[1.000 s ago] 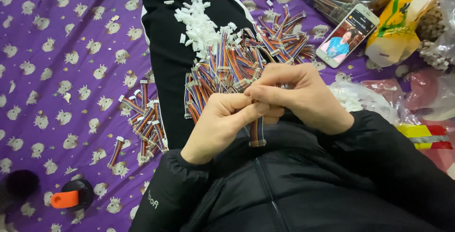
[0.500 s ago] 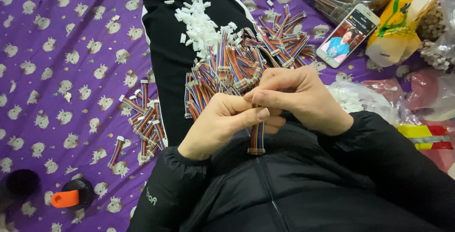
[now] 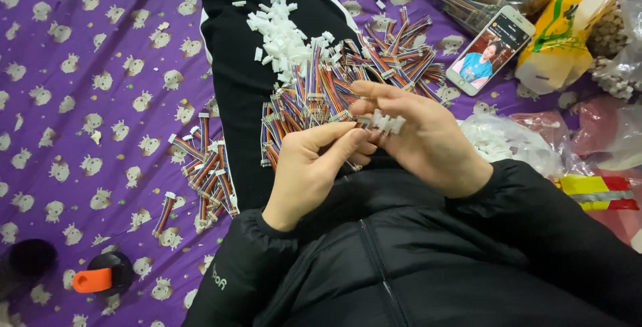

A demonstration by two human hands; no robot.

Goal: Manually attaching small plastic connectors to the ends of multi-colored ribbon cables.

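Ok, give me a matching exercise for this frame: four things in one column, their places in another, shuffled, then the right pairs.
Things:
1. white connector
2. phone
3. loose white housings
4. finished cables

Places:
A. on the purple cloth, beside the leg on the picture's left
B. heaped on the black trouser leg
C. at the fingertips of the right hand, next to the left hand
D. face up near the yellow bag

Pairs: 1-C, 2-D, 3-B, 4-A
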